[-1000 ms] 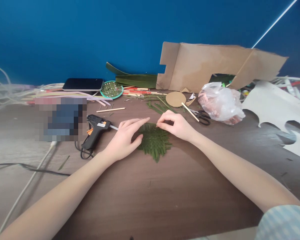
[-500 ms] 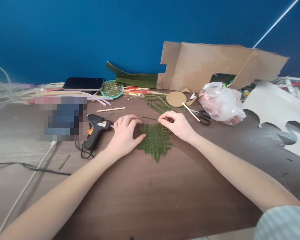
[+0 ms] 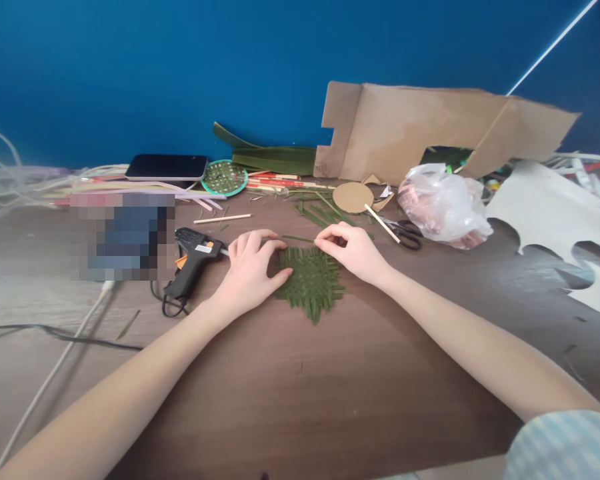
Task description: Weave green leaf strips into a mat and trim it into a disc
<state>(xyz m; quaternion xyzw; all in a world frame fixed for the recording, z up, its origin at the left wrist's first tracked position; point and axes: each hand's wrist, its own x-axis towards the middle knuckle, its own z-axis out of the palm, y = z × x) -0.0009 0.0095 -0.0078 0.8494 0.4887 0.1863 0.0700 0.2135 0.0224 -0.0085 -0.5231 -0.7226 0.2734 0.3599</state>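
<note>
A small mat woven from green leaf strips [image 3: 311, 283] lies flat on the brown table, its strip ends sticking out along the edges. My left hand [image 3: 253, 267] rests at its left side, thumb and fingers spread apart, the thumb touching the weave. Just beyond the mat's far edge, my right hand [image 3: 353, 250] pinches one end of a thin green leaf strip [image 3: 299, 238] between thumb and fingertips. The strip reaches leftward toward my left fingers, above the woven edge and apart from it.
Left of the mat lies a black glue gun [image 3: 193, 263]. Behind are loose leaf strips [image 3: 320, 212], a cardboard disc [image 3: 353, 198], black-handled scissors [image 3: 410, 235] and a plastic bag [image 3: 445, 207]. Folded cardboard [image 3: 395, 127] leans on the blue wall. A white cable [image 3: 55, 373] crosses the left side.
Almost nothing differs. The right hand and the pinched strip have shifted very slightly to the left; the left hand and the mat stay in place.
</note>
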